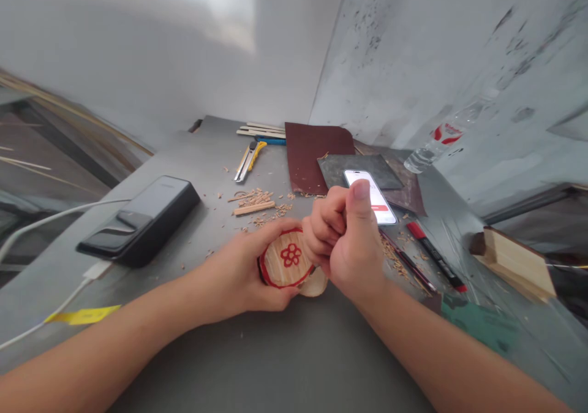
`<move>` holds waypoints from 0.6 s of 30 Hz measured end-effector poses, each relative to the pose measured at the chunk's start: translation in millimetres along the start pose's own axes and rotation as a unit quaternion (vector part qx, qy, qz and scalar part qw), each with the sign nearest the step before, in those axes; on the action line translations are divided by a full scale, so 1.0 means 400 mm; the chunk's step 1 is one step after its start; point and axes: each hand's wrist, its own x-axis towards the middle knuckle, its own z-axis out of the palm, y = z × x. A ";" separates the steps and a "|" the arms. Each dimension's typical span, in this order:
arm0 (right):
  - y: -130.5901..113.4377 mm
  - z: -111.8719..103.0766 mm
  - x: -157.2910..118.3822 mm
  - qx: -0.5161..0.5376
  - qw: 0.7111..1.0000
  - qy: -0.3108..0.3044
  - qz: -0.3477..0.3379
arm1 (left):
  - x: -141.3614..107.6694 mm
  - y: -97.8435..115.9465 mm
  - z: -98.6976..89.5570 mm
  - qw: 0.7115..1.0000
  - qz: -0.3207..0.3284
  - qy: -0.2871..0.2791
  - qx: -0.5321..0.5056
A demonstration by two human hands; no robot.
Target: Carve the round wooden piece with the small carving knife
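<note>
My left hand is closed round the edge of a round wooden disc, thumb at its near side and fingers at its far side. The disc's pale face carries a red flower outline, and red colour runs round its rim. My right hand is curled into a fist with the thumb pointing up, against the disc's right edge. A small dark tip shows below that fist, but what it belongs to is hidden. Partly under the disc and the fist lies another pale, rounded wooden piece.
Wood shavings lie beyond the disc, near a yellow utility knife. A lit phone rests on sandpaper sheets. On the right are a red marker and a water bottle; leftward, a black power bank with white cables.
</note>
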 end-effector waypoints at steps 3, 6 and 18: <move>0.005 -0.004 0.000 0.004 1.000 0.027 0.004 | -0.001 0.003 0.004 1.000 0.001 -0.001 0.012; 0.009 -0.008 -0.005 -0.010 1.000 0.013 -0.009 | -0.001 0.008 0.003 1.000 0.001 -0.006 0.007; 0.030 -0.001 -0.063 -0.211 0.964 -0.032 -0.156 | -0.008 0.025 0.005 1.000 0.010 -0.008 -0.011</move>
